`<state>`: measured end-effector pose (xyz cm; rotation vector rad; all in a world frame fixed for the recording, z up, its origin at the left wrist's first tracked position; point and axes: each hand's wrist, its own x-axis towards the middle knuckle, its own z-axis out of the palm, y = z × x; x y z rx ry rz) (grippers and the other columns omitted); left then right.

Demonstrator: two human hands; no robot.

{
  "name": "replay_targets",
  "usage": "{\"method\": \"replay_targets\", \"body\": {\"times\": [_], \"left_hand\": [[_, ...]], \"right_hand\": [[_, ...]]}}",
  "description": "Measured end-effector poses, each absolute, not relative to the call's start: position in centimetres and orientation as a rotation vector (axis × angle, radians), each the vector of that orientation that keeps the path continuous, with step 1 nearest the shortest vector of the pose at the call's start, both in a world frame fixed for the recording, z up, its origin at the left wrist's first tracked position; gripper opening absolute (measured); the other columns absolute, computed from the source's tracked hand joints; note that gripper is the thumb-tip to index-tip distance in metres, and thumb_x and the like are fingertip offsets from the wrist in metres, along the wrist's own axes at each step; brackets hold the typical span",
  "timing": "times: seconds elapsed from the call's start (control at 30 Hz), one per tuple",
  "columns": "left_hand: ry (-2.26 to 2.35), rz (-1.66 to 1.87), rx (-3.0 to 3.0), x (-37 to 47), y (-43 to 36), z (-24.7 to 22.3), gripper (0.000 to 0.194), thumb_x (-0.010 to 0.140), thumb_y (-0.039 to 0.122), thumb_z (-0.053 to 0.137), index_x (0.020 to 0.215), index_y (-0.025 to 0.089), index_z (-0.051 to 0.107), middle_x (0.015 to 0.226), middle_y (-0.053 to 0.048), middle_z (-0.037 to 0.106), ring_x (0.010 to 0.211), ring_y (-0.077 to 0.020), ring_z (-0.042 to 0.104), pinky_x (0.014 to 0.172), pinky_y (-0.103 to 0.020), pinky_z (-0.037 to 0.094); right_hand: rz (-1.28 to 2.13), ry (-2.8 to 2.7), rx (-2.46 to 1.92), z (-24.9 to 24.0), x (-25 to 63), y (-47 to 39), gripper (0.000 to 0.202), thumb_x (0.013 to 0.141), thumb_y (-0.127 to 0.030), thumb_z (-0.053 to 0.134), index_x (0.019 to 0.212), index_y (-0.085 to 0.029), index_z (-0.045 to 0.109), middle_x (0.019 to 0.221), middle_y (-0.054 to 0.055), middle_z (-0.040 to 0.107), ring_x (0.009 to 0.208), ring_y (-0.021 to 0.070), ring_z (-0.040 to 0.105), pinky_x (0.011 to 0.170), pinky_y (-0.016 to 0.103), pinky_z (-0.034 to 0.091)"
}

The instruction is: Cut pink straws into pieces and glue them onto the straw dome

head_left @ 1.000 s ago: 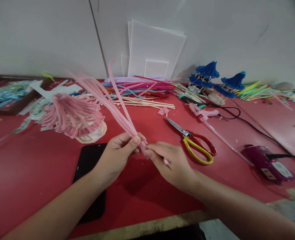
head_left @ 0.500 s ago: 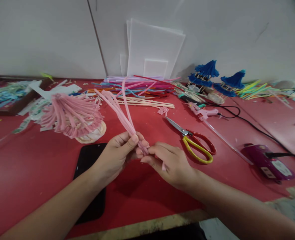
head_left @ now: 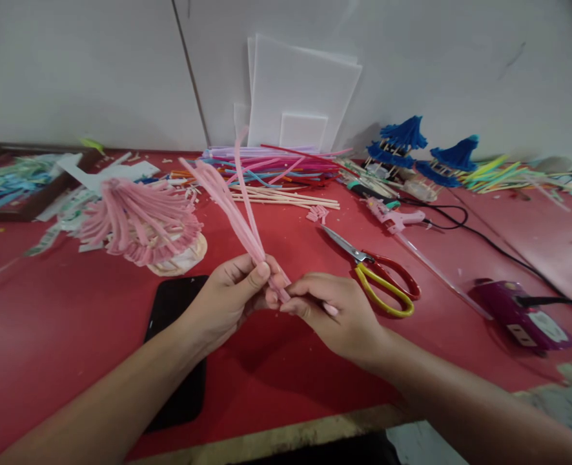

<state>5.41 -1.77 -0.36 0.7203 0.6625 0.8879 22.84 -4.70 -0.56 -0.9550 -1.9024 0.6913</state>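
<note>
A bundle of pink pipe cleaners (head_left: 235,213) fans upward out of my left hand (head_left: 240,284), which pinches it between thumb and fingers. My right hand (head_left: 337,310) is closed at the bundle's lower end, and a short pink tip pokes out below its curled index finger. One strand stands apart from the bunch at the top. Left of my hands sits a pink pipe-cleaner roof (head_left: 135,219) on a pale round base (head_left: 182,258). Scissors (head_left: 377,278) with one red and one yellow handle lie to the right. Small cut pink pieces (head_left: 317,213) rest above them.
A black phone (head_left: 174,368) lies partly under my left forearm. At right are a pink glue gun (head_left: 395,216), its cord and a purple power socket (head_left: 525,316). Colored pipe cleaners (head_left: 276,161), sticks (head_left: 290,199), white sheets (head_left: 305,84) and blue-roofed models (head_left: 453,158) stand toward the wall.
My right hand has shifted slightly right and turned a little, showing more of the pink tip beside its index finger. My left hand keeps its hold on the bundle.
</note>
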Motion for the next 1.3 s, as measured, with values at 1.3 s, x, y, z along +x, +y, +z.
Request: {"method": "replay_targets", "body": {"times": [1.3], "left_hand": [[0.769, 0.903, 0.849, 5.5, -2.0, -0.7, 0.019, 0.074, 0.029, 0.080, 0.086, 0.017, 0.074, 0.079, -0.002, 0.072, 0.057, -0.0056, 0.058, 0.049, -0.013, 0.048]], "right_hand": [[0.452, -2.167, -1.014, -1.2, 23.1, -4.7, 0.025, 0.098, -0.029, 0.045, 0.083, -0.017, 0.061, 0.071, 0.003, 0.062, 0.063, 0.0116, 0.057, 0.060, 0.022, 0.047]]}}
